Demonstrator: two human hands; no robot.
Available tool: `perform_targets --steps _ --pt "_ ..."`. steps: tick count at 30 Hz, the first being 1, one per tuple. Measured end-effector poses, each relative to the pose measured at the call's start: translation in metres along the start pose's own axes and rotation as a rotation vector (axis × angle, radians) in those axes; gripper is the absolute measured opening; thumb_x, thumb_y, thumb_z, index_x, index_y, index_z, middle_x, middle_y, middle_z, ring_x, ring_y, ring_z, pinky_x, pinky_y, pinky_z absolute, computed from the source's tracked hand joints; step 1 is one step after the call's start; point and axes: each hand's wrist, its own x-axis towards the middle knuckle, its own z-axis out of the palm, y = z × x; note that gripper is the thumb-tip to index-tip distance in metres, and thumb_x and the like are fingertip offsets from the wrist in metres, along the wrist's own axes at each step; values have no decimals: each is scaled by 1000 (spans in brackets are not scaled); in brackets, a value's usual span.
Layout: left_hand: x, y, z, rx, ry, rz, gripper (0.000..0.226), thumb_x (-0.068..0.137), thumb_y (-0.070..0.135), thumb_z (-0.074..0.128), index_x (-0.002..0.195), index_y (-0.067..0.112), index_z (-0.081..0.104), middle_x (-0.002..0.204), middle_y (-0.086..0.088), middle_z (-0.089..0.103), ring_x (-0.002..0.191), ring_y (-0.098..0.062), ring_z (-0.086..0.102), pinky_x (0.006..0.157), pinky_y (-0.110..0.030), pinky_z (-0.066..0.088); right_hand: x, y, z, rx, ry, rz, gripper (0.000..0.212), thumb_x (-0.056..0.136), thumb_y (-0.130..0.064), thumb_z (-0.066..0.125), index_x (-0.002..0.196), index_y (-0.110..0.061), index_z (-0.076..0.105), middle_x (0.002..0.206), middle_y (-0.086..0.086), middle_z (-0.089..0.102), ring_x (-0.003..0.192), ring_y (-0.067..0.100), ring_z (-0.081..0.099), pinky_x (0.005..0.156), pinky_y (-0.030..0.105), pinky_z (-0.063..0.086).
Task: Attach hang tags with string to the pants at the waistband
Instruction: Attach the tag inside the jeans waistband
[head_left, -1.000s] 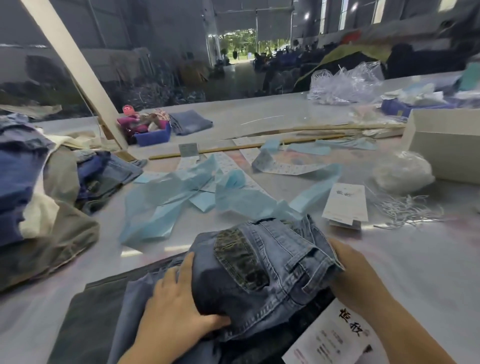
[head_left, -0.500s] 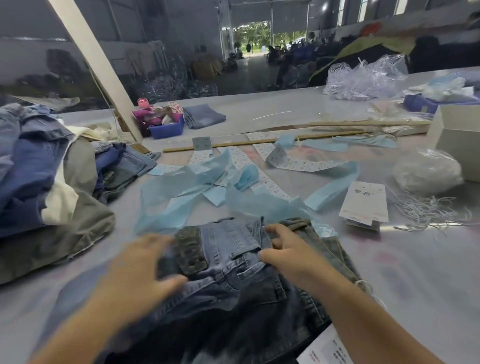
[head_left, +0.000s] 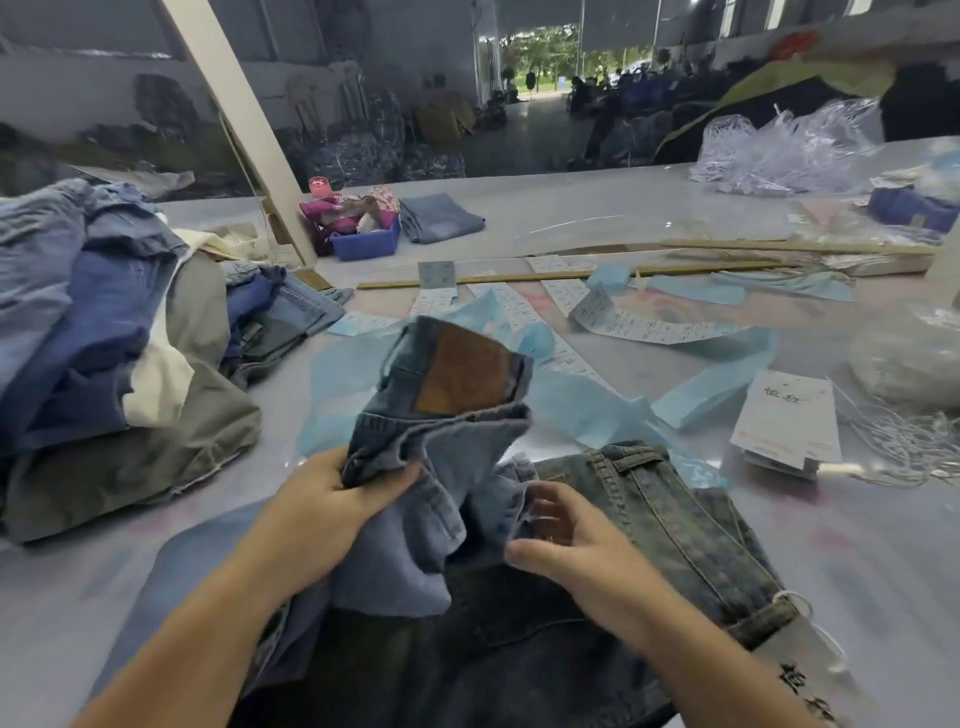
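Observation:
A pair of light blue jeans (head_left: 447, 415) is lifted off the table, its waistband with a brown leather patch raised and facing me. My left hand (head_left: 332, 499) grips the waistband's lower left edge. My right hand (head_left: 561, 535) pinches a fold of the same denim just to the right. Under them lies a darker pair of jeans (head_left: 649, 519) with a white string and a hang tag (head_left: 800, 691) at its waistband, lower right. A stack of white hang tags (head_left: 784, 421) sits to the right, beside loose white strings (head_left: 904, 441).
A heap of folded pants (head_left: 104, 353) fills the left side. Light blue paper strips (head_left: 711, 379) and printed label sheets (head_left: 639, 325) litter the middle of the table. A blue bin (head_left: 363, 244) and folded jeans (head_left: 441, 218) stand further back; plastic bags (head_left: 779, 150) lie at the far right.
Both hands have picked the light blue jeans up from the pile and turned the waistband upward. The darker pair beneath is now uncovered.

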Motion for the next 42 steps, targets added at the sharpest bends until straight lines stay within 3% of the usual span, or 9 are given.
perform_targets --steps 3,6,10,15,19,25,32,39,42 --pt "-11 3 11 -13 102 42 27 68 59 74 75 32 72 70 6 74 65 -1 67 58 -16 49 4 3 14 -313 80 -84 78 55 -54 77 124 -48 41 122 -33 48 114 -5 49 94 25 48" --pt "-17 4 21 122 214 85 10 82 40 76 75 40 68 69 13 71 68 1 66 60 -20 48 13 8 21 -588 121 -126 70 68 -27 70 132 -34 42 124 -11 54 116 17 47 93 37 48" --pt "-18 14 15 95 413 123 31 73 64 66 76 34 69 71 14 71 72 -2 66 64 -31 49 4 -8 12 -306 315 -292 46 68 9 49 90 -29 65 79 -11 65 74 3 58 66 29 47" --pt "-18 43 3 11 565 252 22 77 74 49 79 58 64 75 42 63 78 26 56 60 -1 40 -29 -38 -30 48 611 -588 38 68 -4 45 84 -29 69 71 -11 67 65 1 58 57 13 45" --pt "-23 28 44 234 374 247 33 73 74 47 78 44 59 70 29 60 79 10 58 59 -11 41 -32 -25 -61 -238 605 -243 24 78 -15 53 95 -28 64 76 -8 66 67 8 59 53 14 40" --pt "-25 -3 109 937 -133 330 61 73 71 52 124 39 47 122 18 44 112 -16 42 91 -34 40 -39 -3 -77 -328 588 48 28 86 -6 62 87 -34 58 86 -18 61 78 -1 57 58 17 40" --pt "-2 34 71 -192 98 146 22 76 45 66 90 29 74 84 6 76 80 -4 68 70 -24 53 -43 -5 -56 -1025 525 112 68 73 -42 69 133 -30 39 135 0 37 118 25 43 100 36 42" --pt "-9 60 42 -685 214 173 21 86 33 62 96 25 79 98 -4 77 94 -18 73 67 -20 56 -36 -16 -39 -383 240 -89 55 78 -10 66 111 -50 52 99 -23 61 86 -8 60 63 7 44" --pt "-11 56 45 -877 195 61 25 90 23 56 98 14 78 104 -15 74 101 -29 71 73 -30 57 -36 -15 -35 -711 292 -67 64 79 -19 61 136 -40 40 136 -10 42 118 4 42 94 20 42"
